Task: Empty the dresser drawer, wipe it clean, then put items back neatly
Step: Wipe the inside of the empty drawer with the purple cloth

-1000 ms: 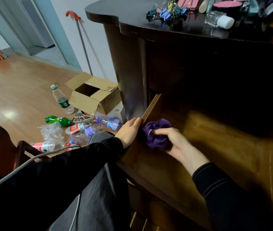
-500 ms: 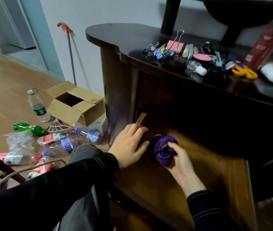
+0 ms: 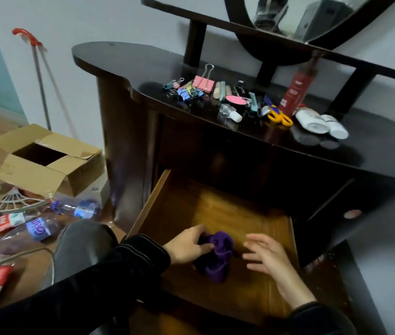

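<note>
The wooden dresser drawer point(image 3: 218, 209) is pulled out below the dark dresser top point(image 3: 129, 59). Inside it lies a crumpled purple cloth point(image 3: 215, 259). My left hand point(image 3: 189, 245) grips the cloth from its left side. My right hand point(image 3: 266, 257) hovers just right of the cloth with fingers spread, holding nothing. On the dresser top lie the taken-out items: binder clips point(image 3: 191, 87), a pink compact point(image 3: 236, 100), yellow scissors point(image 3: 277, 116), a red bottle point(image 3: 294, 93) and white containers point(image 3: 319, 123).
An open cardboard box point(image 3: 44, 158) stands on the floor to the left, with several plastic bottles point(image 3: 34, 228) strewn in front of it. A red-handled pole point(image 3: 39, 76) leans on the wall. A round mirror point(image 3: 307, 18) rises behind the dresser top.
The cloth has passed from my right hand to my left, which left the drawer's side edge. My right hand has let go and opened. The view has tilted up to show the dresser top.
</note>
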`<state>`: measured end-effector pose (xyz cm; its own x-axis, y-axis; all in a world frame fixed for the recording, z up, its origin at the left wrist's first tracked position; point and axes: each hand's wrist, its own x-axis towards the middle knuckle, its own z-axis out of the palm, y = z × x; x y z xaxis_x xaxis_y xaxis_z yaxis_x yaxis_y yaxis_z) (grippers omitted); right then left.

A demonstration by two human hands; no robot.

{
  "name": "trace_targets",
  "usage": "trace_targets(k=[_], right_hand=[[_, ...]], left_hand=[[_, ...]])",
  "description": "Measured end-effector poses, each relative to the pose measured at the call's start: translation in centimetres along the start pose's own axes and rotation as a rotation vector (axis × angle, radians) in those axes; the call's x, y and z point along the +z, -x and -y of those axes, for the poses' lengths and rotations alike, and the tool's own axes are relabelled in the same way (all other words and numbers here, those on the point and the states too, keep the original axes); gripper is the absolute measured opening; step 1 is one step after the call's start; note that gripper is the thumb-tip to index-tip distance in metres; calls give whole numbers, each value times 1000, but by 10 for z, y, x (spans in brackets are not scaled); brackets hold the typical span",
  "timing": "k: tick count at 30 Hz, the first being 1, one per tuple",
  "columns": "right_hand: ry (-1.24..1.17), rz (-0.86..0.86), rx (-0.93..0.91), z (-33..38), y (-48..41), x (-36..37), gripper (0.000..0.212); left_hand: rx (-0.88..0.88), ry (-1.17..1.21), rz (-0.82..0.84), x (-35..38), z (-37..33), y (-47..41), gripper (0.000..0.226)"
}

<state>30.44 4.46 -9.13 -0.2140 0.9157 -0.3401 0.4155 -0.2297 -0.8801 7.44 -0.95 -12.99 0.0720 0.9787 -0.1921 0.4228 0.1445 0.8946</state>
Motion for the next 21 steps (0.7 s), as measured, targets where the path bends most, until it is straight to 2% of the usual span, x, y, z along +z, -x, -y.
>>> trace_targets(k=[4,5,7,9,11,13,16,19,21], right_hand=[[651,-345,-301,-7,-13,-45,16],[809,-402,-341,-10,-18,-52,21],[990,-402,-368,-16,-30,-58,33],[1011,-341,-328,-19,-40,-56,39],[973,-345,-307,-25,-48,-53,37],[966,-400,-338,-30,-52,-50,31],[912,-430,-384,-35,-55,-51,29],[834,-449,-380,-37,-57,-52,34],[813,-470,-374,-36,-56,-50,39]], left_hand=[[60,-333,-68,-4,8,2,26],[50,-348,-87,-4,8,2,28],[56,-308,-109,-4,8,1,30],[78,-264,-111,-3,8,0,36],[83,-260,-109,-4,9,-2,38],[44,-234,-98,-6,10,-4,22],[-124,30,-48,-6,-4,-12,8],[-331,258,-14,5,-27,-34,19],[-337,267,-29,19,-39,-56,25]])
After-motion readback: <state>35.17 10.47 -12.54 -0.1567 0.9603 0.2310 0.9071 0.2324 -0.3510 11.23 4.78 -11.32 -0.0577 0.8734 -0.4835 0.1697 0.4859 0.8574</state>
